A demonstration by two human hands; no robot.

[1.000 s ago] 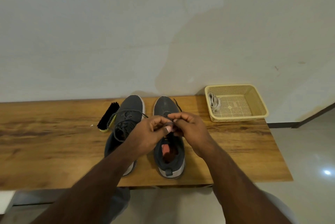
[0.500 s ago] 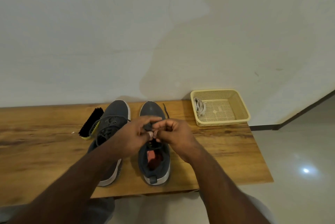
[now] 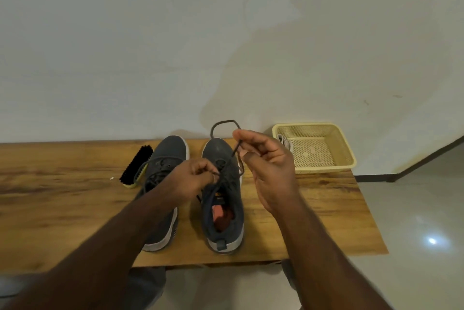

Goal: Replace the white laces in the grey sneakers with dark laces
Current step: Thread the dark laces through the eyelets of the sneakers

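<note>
Two grey sneakers stand side by side, toes toward the wall, on a wooden table (image 3: pixel 62 209). The left sneaker (image 3: pixel 164 166) already carries dark lacing, and the left forearm crosses over its heel half. The right sneaker (image 3: pixel 222 199) sits just beside it with its mouth open, showing a reddish insole.

The dark lace (image 3: pixel 227 149) runs up from the eyelets of the right sneaker. The left hand (image 3: pixel 194 179) hovers over the sneaker's throat, its fingers curled and its thumb and forefinger pinching the lace low down, close to the eyelets. The right hand (image 3: pixel 268 159) is raised above and to the right of the toe; its thumb and forefinger pinch the lace higher up, with the other fingers loosely curled. From that pinch one strand falls diagonally toward the left hand, and beyond the fingertips the lace arcs up in a loop in front of the wall, its far end coming down near the toe. Whether the strand passes through an eyelet just under the left fingers is hard to tell.

A black-bristled shoe brush (image 3: pixel 135 166) lies touching or almost touching the left sneaker's outer side. Well to the right, a cream plastic basket (image 3: pixel 346 149) holds the bundled white laces (image 3: pixel 285 140) in its left corner.
</note>
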